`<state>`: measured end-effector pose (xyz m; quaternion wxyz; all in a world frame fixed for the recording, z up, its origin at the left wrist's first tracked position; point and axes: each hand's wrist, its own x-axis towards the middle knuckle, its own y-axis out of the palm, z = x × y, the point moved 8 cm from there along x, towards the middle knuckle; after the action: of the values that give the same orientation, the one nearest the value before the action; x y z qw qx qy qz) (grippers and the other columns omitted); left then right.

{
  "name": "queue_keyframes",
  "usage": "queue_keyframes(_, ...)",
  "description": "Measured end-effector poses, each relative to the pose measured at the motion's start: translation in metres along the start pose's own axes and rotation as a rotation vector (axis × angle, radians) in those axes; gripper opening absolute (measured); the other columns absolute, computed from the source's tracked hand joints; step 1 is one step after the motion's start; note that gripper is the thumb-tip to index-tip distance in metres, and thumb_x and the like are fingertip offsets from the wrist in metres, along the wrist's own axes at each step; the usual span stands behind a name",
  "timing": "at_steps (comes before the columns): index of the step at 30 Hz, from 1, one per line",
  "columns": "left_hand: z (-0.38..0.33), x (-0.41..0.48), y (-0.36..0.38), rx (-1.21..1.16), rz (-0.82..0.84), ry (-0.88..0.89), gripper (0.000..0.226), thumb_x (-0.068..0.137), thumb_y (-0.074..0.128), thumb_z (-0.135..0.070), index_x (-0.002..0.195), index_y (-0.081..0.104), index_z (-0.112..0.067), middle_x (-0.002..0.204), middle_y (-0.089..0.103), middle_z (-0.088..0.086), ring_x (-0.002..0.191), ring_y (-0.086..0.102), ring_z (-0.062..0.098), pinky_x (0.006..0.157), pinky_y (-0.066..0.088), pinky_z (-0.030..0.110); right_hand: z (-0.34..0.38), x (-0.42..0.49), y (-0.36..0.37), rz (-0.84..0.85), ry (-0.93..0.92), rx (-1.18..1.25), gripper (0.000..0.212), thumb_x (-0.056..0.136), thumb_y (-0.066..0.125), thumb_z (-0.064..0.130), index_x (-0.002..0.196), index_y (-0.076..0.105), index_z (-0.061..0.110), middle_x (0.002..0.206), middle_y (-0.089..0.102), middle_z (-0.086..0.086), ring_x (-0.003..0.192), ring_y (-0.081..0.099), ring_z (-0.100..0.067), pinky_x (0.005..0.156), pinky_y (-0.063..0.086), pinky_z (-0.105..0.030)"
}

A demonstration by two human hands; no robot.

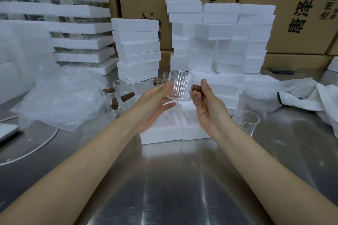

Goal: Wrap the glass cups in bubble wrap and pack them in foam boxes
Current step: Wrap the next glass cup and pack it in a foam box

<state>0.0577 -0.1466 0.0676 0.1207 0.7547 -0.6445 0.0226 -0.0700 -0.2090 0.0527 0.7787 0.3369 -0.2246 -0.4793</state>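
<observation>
1. Currently one glass cup (180,86) is held in the air, roughly upright, between both hands and above the foam boxes.
2. Left hand (155,102): the fingers are kept nearly straight and laid against the cup's left wall, with the thumb spread just under the base. Nothing is clamped. This hand is motion-blurred.
3. Right hand (206,107): the cup's brown wooden handle (196,87) is pinched between the thumb and curled fingers. The handle sticks out from the cup's right side.
4. An open foam box (162,131) is set on the steel table (173,179) directly below the hands. A second foam box (195,129) is placed touching its right side. Both cavities are partly hidden by the hands.
5. Bubble wrap (60,97) is piled in crumpled sheets on the left of the table.
6. Spare cups (122,93) with the same brown handles are grouped between the bubble wrap and the open foam box. A lone cup (246,120) is stood just right of the right wrist.
7. Closed foam boxes are stacked behind in a left stack (137,49) and a wider right stack (228,31). Foam trays (78,27) holding glassware are layered at far left.
8. Printed cardboard cartons (301,23) are lined up along the back. A white bag (311,97) is crumpled at right, and a white cable (42,144) is looped at left.
</observation>
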Motion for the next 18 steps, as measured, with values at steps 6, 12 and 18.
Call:
queue_keyframes(6, 0.0003, 0.0012, -0.0006, -0.108, 0.014, -0.002, 0.039, 0.079, 0.066, -0.039, 0.112, 0.068, -0.019, 0.106, 0.070, 0.003, 0.101, 0.065, 0.019, 0.086, 0.053, 0.026, -0.0057, 0.0003, -0.0011, -0.002, 0.088, -0.001, 0.026, 0.087, 0.068, 0.026, 0.088, 0.065, 0.001, 0.080, 0.067, -0.009, 0.060, 0.066, -0.007, 0.054, 0.050, -0.009)
queue_keyframes(12, -0.0021, -0.0013, -0.0012, -0.170, 0.010, -0.005, 0.033, 0.086, 0.064, -0.037, 0.113, 0.068, -0.021, 0.115, 0.067, 0.005, 0.098, 0.065, 0.020, 0.082, 0.054, 0.023, -0.0067, 0.0005, 0.0019, 0.020, 0.076, 0.006, 0.023, 0.093, 0.062, 0.020, 0.095, 0.062, -0.002, 0.087, 0.064, -0.012, 0.061, 0.065, -0.008, 0.058, 0.052, -0.012)
queue_keyframes(18, -0.0020, -0.0023, -0.0015, -0.144, -0.032, -0.015, 0.048, 0.077, 0.055, -0.059, 0.112, 0.065, -0.027, 0.117, 0.069, -0.004, 0.096, 0.069, 0.019, 0.073, 0.054, 0.020, -0.0063, -0.0008, 0.0036, 0.039, 0.068, -0.069, 0.028, 0.093, 0.061, 0.022, 0.100, 0.065, -0.005, 0.081, 0.068, -0.009, 0.061, 0.065, -0.007, 0.058, 0.051, -0.011)
